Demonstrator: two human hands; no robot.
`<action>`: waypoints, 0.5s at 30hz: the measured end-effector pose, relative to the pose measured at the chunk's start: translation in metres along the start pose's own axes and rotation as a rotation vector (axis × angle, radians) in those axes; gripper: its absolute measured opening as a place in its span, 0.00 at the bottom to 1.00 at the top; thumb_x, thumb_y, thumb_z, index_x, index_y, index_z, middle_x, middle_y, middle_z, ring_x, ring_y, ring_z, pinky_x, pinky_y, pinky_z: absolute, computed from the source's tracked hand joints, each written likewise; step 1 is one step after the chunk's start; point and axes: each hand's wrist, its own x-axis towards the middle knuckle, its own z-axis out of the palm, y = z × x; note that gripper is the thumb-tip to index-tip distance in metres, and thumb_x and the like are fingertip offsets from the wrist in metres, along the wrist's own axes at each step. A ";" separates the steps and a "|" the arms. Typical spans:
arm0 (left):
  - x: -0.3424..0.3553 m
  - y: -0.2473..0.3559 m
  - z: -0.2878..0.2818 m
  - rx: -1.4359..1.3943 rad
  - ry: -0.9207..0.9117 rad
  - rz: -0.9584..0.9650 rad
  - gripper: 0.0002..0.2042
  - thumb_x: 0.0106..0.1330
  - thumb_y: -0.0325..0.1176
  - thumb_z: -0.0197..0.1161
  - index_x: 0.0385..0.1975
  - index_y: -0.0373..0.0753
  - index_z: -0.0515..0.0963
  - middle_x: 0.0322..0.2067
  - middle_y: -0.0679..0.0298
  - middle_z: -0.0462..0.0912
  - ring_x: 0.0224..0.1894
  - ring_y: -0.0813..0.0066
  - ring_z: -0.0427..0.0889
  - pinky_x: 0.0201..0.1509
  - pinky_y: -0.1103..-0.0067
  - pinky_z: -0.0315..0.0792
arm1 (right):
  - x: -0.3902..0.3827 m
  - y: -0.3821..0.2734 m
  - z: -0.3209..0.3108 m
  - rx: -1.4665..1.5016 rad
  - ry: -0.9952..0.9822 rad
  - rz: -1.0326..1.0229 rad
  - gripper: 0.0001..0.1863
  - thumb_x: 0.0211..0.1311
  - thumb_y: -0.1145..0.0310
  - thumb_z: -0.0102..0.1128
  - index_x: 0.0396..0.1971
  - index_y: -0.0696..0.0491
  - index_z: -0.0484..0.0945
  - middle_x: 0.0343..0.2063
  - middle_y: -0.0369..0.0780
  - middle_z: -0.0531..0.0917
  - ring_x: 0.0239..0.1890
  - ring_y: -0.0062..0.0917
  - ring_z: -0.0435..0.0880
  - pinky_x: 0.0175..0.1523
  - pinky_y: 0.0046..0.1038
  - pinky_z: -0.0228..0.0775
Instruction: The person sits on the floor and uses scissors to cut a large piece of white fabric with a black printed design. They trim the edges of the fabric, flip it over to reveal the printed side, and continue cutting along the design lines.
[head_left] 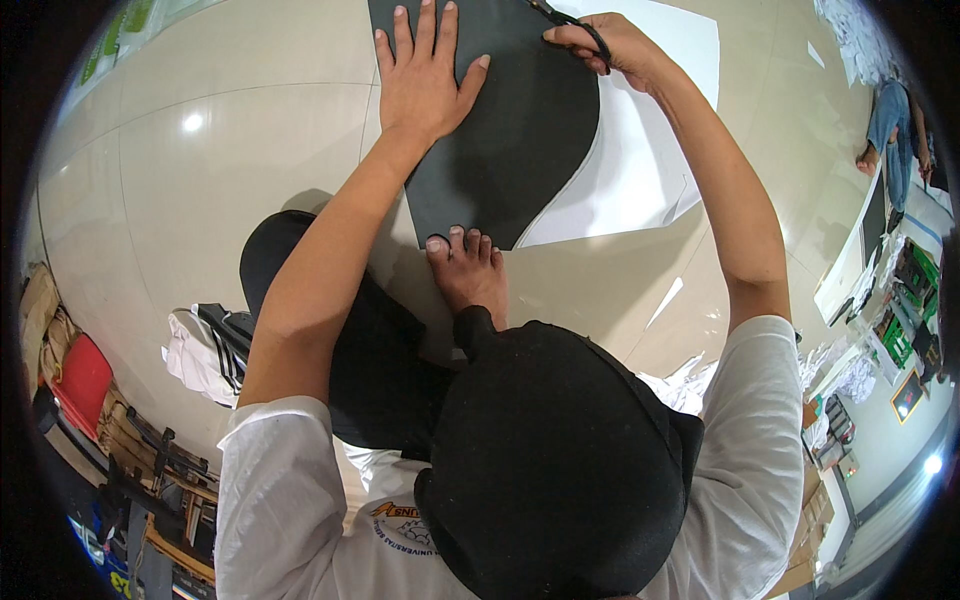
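A large black sheet point(500, 150) with a curved right edge lies on the tiled floor, on top of white sheet material point(640, 150). My left hand point(425, 80) presses flat on the black sheet's upper left, fingers spread. At the upper right, my right hand point(620, 50) grips black-handled scissors point(572, 22) by the finger loops. The scissors point up and left over the black sheet near its curved edge. Their blade tips run out of the picture at the top, so how far apart they are cannot be told. My bare foot point(470, 265) touches the sheet's lower edge.
White paper scraps point(685, 385) lie on the floor right of my knees, with a thin sliver point(666, 302) nearer the sheet. A white cloth bag point(200, 355) sits at left, near a red chair point(82, 385). Another person point(890, 140) is at the far right.
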 end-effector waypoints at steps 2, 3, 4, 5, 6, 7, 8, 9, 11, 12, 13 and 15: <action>0.000 0.000 0.000 0.009 -0.005 -0.003 0.42 0.77 0.55 0.58 0.83 0.34 0.55 0.81 0.41 0.56 0.83 0.33 0.50 0.86 0.44 0.40 | 0.001 0.000 0.002 -0.009 0.015 0.004 0.25 0.58 0.41 0.79 0.20 0.46 0.78 0.15 0.27 0.72 0.17 0.11 0.69 0.26 0.19 0.56; 0.000 0.000 0.000 0.007 -0.005 -0.004 0.42 0.77 0.55 0.58 0.83 0.34 0.55 0.81 0.41 0.56 0.83 0.33 0.49 0.86 0.44 0.40 | 0.000 -0.001 0.002 -0.011 0.020 0.005 0.25 0.58 0.41 0.79 0.20 0.46 0.78 0.15 0.27 0.73 0.17 0.11 0.70 0.26 0.19 0.56; 0.000 0.000 0.001 0.005 -0.006 -0.004 0.42 0.77 0.55 0.58 0.83 0.34 0.55 0.81 0.41 0.56 0.83 0.33 0.49 0.86 0.44 0.40 | -0.001 -0.001 0.003 -0.013 0.025 0.005 0.25 0.58 0.41 0.79 0.20 0.46 0.78 0.15 0.27 0.73 0.17 0.11 0.70 0.25 0.18 0.56; 0.000 -0.001 0.001 0.003 -0.006 -0.005 0.42 0.77 0.55 0.58 0.83 0.34 0.55 0.81 0.41 0.56 0.83 0.33 0.49 0.86 0.44 0.40 | -0.001 -0.002 0.003 -0.015 0.031 0.005 0.26 0.58 0.41 0.79 0.20 0.46 0.78 0.15 0.27 0.73 0.17 0.11 0.70 0.25 0.18 0.56; 0.000 -0.001 0.001 0.004 -0.007 -0.005 0.42 0.77 0.55 0.58 0.83 0.33 0.55 0.81 0.41 0.56 0.83 0.33 0.49 0.86 0.44 0.40 | -0.001 -0.001 0.003 -0.022 0.037 0.005 0.26 0.58 0.41 0.79 0.20 0.46 0.78 0.15 0.27 0.73 0.17 0.11 0.70 0.25 0.18 0.56; 0.000 0.000 0.001 0.004 -0.007 -0.005 0.42 0.77 0.55 0.58 0.83 0.33 0.55 0.81 0.41 0.56 0.83 0.33 0.49 0.86 0.44 0.39 | -0.001 0.000 0.004 -0.029 0.043 0.004 0.25 0.58 0.41 0.79 0.20 0.46 0.78 0.15 0.27 0.73 0.17 0.11 0.70 0.25 0.18 0.56; 0.000 0.000 0.001 0.005 -0.008 -0.006 0.43 0.77 0.55 0.58 0.83 0.33 0.55 0.81 0.41 0.56 0.83 0.33 0.49 0.86 0.44 0.39 | -0.001 0.001 0.004 -0.036 0.049 0.003 0.25 0.58 0.41 0.79 0.20 0.46 0.78 0.15 0.27 0.73 0.17 0.11 0.70 0.25 0.18 0.56; 0.000 0.000 0.000 0.004 -0.009 -0.005 0.43 0.77 0.55 0.58 0.83 0.33 0.55 0.81 0.40 0.56 0.83 0.33 0.49 0.86 0.44 0.39 | -0.001 0.000 0.003 -0.031 0.042 0.006 0.25 0.58 0.41 0.79 0.20 0.46 0.78 0.15 0.27 0.73 0.17 0.11 0.70 0.25 0.18 0.56; -0.001 0.000 0.000 0.003 -0.010 -0.005 0.43 0.77 0.55 0.58 0.83 0.33 0.55 0.81 0.40 0.56 0.83 0.33 0.49 0.86 0.44 0.39 | -0.001 -0.001 0.003 -0.022 0.027 0.012 0.25 0.58 0.41 0.79 0.20 0.46 0.79 0.15 0.27 0.73 0.17 0.11 0.70 0.25 0.18 0.56; -0.001 0.000 0.000 0.000 -0.008 -0.004 0.43 0.77 0.55 0.58 0.83 0.33 0.55 0.81 0.40 0.56 0.83 0.33 0.49 0.86 0.44 0.39 | 0.000 -0.001 0.002 -0.012 0.018 0.012 0.25 0.58 0.42 0.79 0.20 0.46 0.79 0.15 0.27 0.73 0.17 0.11 0.70 0.25 0.18 0.56; 0.000 0.000 0.000 -0.003 -0.006 -0.003 0.43 0.77 0.55 0.58 0.83 0.33 0.55 0.81 0.40 0.56 0.83 0.33 0.49 0.86 0.44 0.39 | 0.002 -0.001 0.002 -0.003 0.010 0.011 0.25 0.58 0.42 0.79 0.21 0.46 0.78 0.15 0.27 0.73 0.17 0.11 0.70 0.25 0.18 0.56; 0.000 0.000 0.000 -0.005 -0.004 -0.002 0.43 0.77 0.54 0.58 0.83 0.33 0.55 0.81 0.40 0.56 0.83 0.33 0.49 0.86 0.44 0.39 | 0.003 0.000 0.002 -0.004 0.011 0.004 0.25 0.58 0.42 0.79 0.21 0.47 0.78 0.15 0.27 0.73 0.17 0.10 0.70 0.25 0.18 0.57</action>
